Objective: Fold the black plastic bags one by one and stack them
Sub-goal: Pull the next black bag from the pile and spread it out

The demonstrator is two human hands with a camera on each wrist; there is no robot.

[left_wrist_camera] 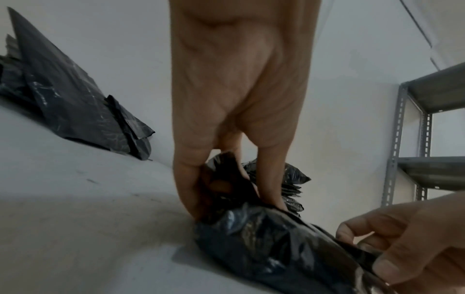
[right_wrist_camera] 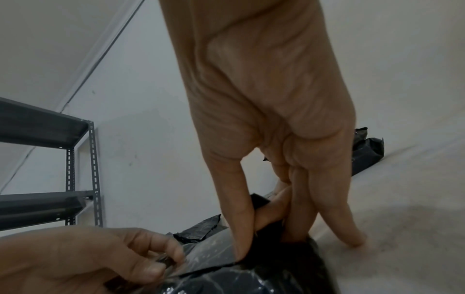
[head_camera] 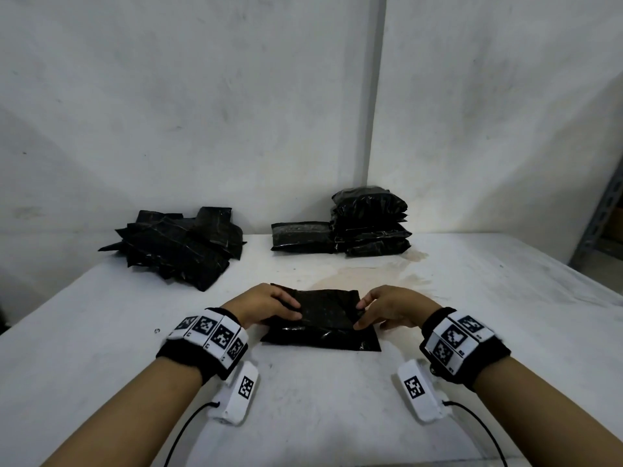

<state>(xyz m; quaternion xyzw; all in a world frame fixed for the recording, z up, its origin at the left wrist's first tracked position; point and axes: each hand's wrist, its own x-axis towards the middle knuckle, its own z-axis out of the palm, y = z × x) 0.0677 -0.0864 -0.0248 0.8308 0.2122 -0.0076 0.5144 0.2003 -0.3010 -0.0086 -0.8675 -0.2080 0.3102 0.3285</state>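
Black bag (head_camera: 322,320), half-folded on desk (head_camera: 472,298) nearer than stack (head_camera: 371,224) and loose pile (head_camera: 178,244), pinched at side edges by left hand (head_camera: 266,303) and right hand (head_camera: 391,306); judged light, limp, slippery, best held at corners.
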